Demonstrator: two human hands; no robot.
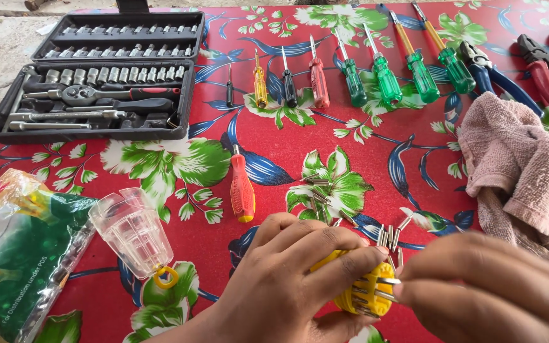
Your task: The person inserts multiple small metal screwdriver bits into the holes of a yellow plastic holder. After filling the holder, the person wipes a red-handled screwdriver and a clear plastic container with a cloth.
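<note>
A: From the head camera, what do the hands have?

B: The left hand (pixel 300 267) is wrapped around a round yellow bit holder (pixel 362 293) low in the middle of the view, fingers curled over its top. The right hand (pixel 490 292) comes in from the right with fingertips pressed together, pinching a small metal bit (pixel 387 280) right at the holder's face.

A: How full does the holder look?

B: Several bits already sit in its slots; I cannot count them, and the left fingers hide part of it. A scatter of loose bits (pixel 390 236) lies on the flowered red tablecloth (pixel 274 152) just above the holder, with a few more further left near a green leaf, so I'd judge the work partly done with a fair share left.

A: And around them?

B: A clear plastic cap (pixel 133 232) with a yellow ring lies on its side to the left, apart from the holder. An orange screwdriver (pixel 242 187) lies alone above the hands. Further up runs a row of screwdrivers (pixel 351 73), pliers at the far right, an open socket set case (pixel 96 76) top left, a pink rag (pixel 522 165) on the right, and a green plastic bag (pixel 20 254) on the left.
</note>
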